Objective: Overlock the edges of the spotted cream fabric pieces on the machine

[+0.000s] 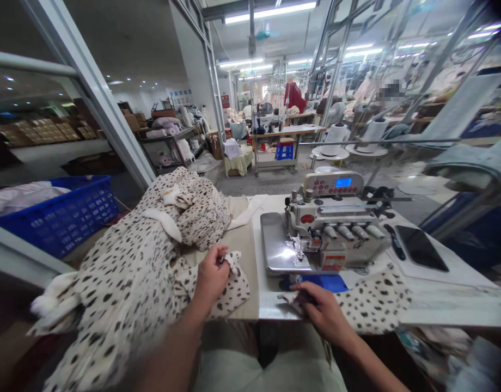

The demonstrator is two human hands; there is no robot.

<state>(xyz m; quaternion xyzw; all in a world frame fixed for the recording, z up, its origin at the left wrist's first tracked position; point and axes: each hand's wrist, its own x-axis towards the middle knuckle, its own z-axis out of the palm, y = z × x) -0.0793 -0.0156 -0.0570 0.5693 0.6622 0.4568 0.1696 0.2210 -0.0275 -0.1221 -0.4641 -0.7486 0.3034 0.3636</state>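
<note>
My left hand (212, 275) is closed on a piece of cream fabric with black spots (230, 294) at the table's front edge, beside a big heap of the same spotted fabric (152, 239) on the left. My right hand (322, 313) rests on another spotted fabric piece (373, 302) in front of the overlock sewing machine (336, 234), its fingers curled and pinching the piece's left edge. The machine's metal plate (277, 247) lies between both hands and the needle area.
A blue plastic crate (66, 218) with cloth stands at the left. A dark phone (422, 247) lies on the table right of the machine, and a control panel (334, 184) sits behind it. Thread cones (335, 136), tables and racks fill the workshop behind.
</note>
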